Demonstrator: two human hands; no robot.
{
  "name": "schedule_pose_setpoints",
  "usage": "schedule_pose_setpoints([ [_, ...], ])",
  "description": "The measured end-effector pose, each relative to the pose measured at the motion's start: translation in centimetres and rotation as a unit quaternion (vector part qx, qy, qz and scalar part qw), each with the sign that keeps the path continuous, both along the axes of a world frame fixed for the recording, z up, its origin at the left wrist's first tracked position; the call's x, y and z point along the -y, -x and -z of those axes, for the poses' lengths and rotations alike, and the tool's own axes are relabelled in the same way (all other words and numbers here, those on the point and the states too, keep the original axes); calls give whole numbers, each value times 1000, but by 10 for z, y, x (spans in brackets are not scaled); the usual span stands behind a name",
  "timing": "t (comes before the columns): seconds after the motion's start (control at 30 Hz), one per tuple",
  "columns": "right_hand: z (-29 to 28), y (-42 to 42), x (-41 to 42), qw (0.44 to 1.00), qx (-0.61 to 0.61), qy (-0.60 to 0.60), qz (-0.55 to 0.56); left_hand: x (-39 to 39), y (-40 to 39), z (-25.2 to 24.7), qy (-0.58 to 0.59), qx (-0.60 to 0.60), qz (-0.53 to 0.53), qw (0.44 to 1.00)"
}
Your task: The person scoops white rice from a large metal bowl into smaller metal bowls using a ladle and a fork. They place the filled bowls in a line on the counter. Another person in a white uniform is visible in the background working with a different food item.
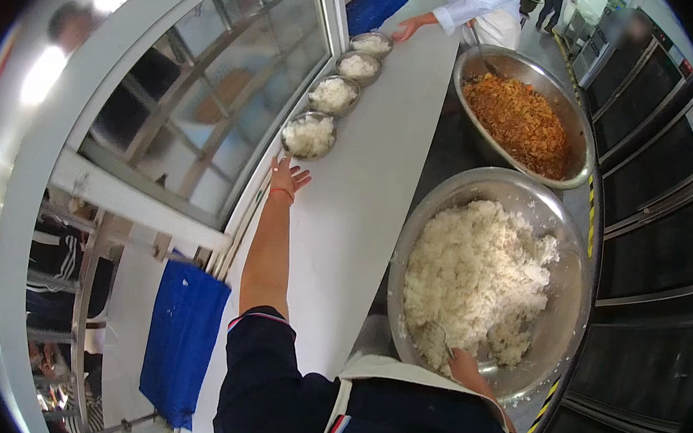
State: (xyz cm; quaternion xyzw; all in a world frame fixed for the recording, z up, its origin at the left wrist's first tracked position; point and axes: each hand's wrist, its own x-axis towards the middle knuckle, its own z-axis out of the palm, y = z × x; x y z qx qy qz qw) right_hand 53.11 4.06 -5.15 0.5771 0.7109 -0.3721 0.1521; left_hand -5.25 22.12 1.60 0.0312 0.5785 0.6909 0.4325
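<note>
My left hand [288, 178] reaches out over the white counter, its fingers spread. It is empty, and the fingertips are at the near edge of a metal bowl of rice [309, 135]; whether they touch it I cannot tell. Farther along stand several more rice-filled metal bowls [334, 95] in a row beside the window frame. My right hand [464, 364] grips the handle of a metal serving utensil [447, 348] whose head is mostly sunk in cooked white rice [477, 277]. A large metal basin [568, 298] holds this rice, in front of me on the right.
Beyond the rice stands another large basin [580, 169] of orange-brown food with a ladle [487, 62]. A co-worker in white [488, 12] extends a hand [407, 29] near the farthest bowl. Blue cloths [184, 338] lie by the window openings. The counter [346, 216] runs along the sliding window [222, 82].
</note>
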Motion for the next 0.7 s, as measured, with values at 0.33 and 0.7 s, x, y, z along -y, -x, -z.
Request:
schedule_pose_setpoints([
  [0.33,-10,14,-23,997,17,73,29,-69,22,24,-68,-22,32,997],
  [0.7,13,7,-40,992,45,113,33,-168,0,23,-112,6,65,992],
])
